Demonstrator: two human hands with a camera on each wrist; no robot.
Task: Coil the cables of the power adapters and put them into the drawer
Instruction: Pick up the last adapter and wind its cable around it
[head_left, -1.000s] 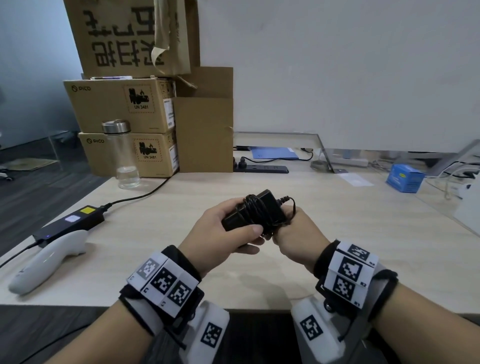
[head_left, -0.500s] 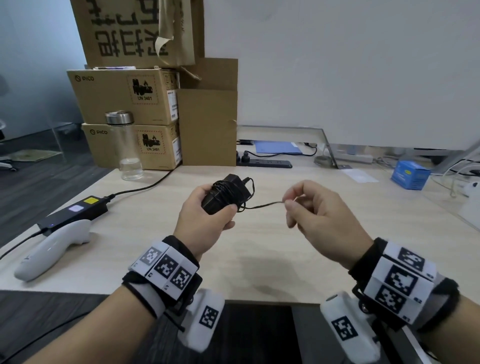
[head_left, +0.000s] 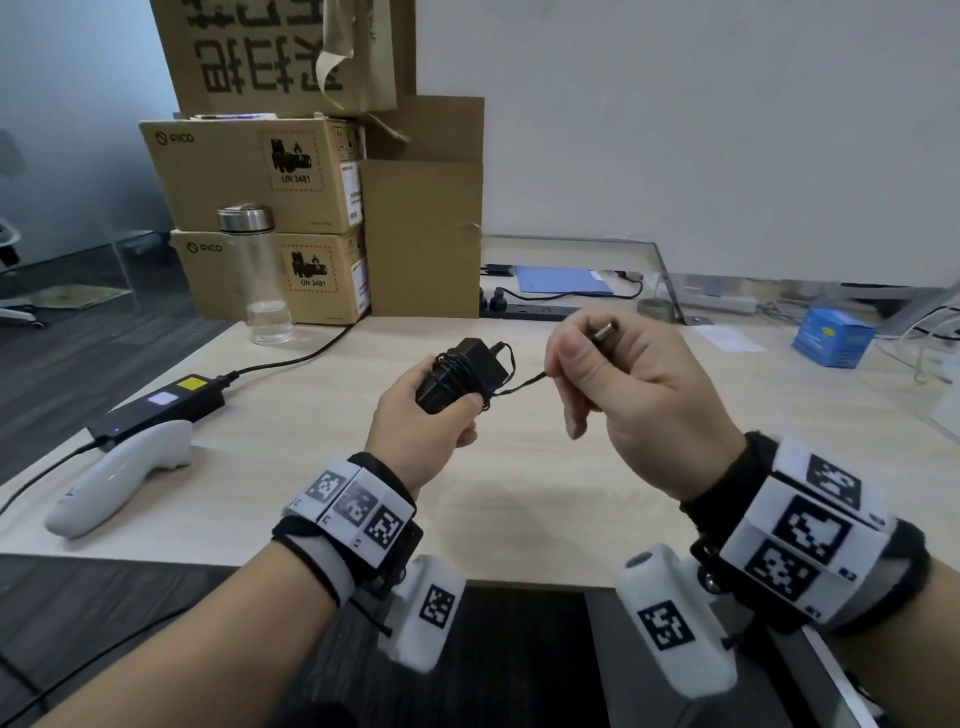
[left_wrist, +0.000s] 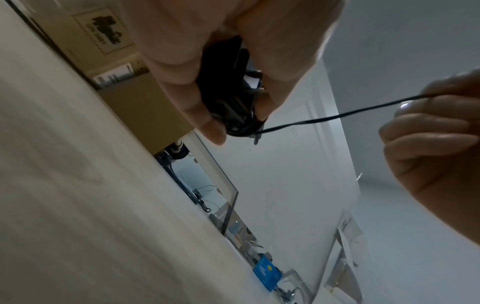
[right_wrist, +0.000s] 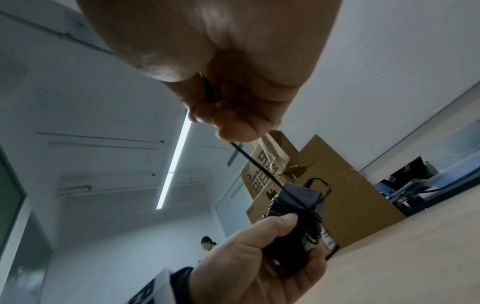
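A small black power adapter (head_left: 462, 371) with its thin cable wound round the body is gripped in my left hand (head_left: 423, 431), above the light wooden desk (head_left: 519, 499). A short free end of the cable (head_left: 519, 385) runs taut to my right hand (head_left: 623, 395), which pinches it just behind the metal plug tip (head_left: 605, 329). The same adapter (right_wrist: 296, 207) and cable (right_wrist: 257, 166) show in the right wrist view. The left wrist view shows the adapter (left_wrist: 228, 107) between my fingers and the cable (left_wrist: 337, 117) leading off right. A dark opening (head_left: 519, 654) lies below the desk's near edge.
On the desk's left lie a second black adapter (head_left: 156, 408) with a yellow label and a white controller (head_left: 119, 478). A clear bottle (head_left: 257, 275) and stacked cardboard boxes (head_left: 270, 208) stand at the back left. A power strip (head_left: 524, 310) and a blue box (head_left: 831, 338) sit at the back.
My hands, close together round the adapter a second ago, have parted. The right hand drew the cable's end out to the right and up; its plug tip now shows.
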